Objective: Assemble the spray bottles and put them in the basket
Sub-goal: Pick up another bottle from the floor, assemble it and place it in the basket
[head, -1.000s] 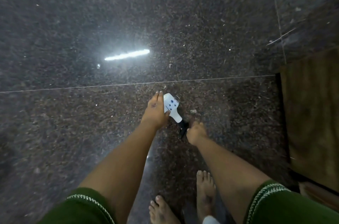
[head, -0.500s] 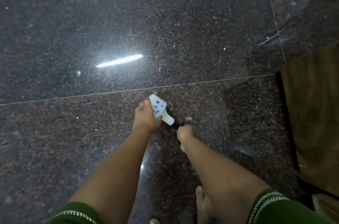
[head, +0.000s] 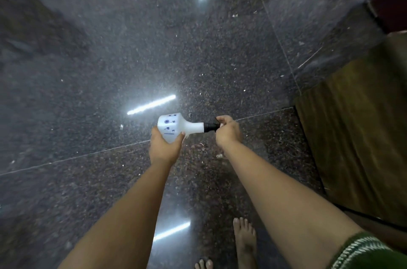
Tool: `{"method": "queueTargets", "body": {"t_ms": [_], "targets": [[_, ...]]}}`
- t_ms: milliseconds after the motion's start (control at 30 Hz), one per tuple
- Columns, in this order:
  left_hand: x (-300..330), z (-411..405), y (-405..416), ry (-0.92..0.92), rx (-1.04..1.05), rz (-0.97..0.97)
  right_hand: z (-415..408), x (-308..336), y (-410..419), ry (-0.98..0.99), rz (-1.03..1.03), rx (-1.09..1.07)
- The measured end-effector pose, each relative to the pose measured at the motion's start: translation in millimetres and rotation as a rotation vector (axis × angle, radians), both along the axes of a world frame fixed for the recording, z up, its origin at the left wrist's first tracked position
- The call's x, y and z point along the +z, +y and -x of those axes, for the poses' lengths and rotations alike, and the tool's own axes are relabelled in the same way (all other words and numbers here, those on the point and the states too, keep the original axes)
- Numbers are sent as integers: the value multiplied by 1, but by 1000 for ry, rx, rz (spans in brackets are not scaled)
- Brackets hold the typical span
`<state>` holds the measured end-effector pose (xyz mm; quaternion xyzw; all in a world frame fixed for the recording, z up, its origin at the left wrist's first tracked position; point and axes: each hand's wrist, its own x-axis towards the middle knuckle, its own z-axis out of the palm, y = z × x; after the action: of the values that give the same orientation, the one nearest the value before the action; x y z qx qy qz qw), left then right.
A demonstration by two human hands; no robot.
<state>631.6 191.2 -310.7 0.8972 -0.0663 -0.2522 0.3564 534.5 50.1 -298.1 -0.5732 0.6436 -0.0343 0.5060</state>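
A: What has changed?
B: The white spray bottle [head: 176, 126], earlier tilted, now lies level above the floor [head: 88, 70]; left hand [head: 165, 147] cups its body.
A: And the right hand [head: 228, 131]?
B: Fingers curl round the black spray cap [head: 210, 126]; fitting likely continues.

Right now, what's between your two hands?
The white spray bottle, seen in the head view: left hand grips its body, right hand its black cap.

Left hand [head: 165, 147] grips the white spray bottle [head: 176, 126] sideways above the granite floor [head: 88, 92]; right hand [head: 228, 131] grips its black cap [head: 210, 127].
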Motion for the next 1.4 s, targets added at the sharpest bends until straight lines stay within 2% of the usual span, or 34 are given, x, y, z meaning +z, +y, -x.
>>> {"method": "queueTargets", "body": {"t_ms": [167,433,700,833,1067,1300,1400], "targets": [[98,35,-8,78,19,98,48,110,-4,-103,-20,-25],[309,101,-25,80,-208,180,152,327,-4,-153,150,-104],[428,187,-25,37,-588,131,284,441,34,-276,180,-358],[456,247,-46,55,-753,127,355,473,38,-328,186,-494],[466,379,-95,171,-939,126,487,505,31,-275,253,-714],[443,521,-140,343,-1057,-85,622,502,29,-129,246,-810],[428,578,-146,509,-1081,-116,676,502,30,16,250,-807]]}}
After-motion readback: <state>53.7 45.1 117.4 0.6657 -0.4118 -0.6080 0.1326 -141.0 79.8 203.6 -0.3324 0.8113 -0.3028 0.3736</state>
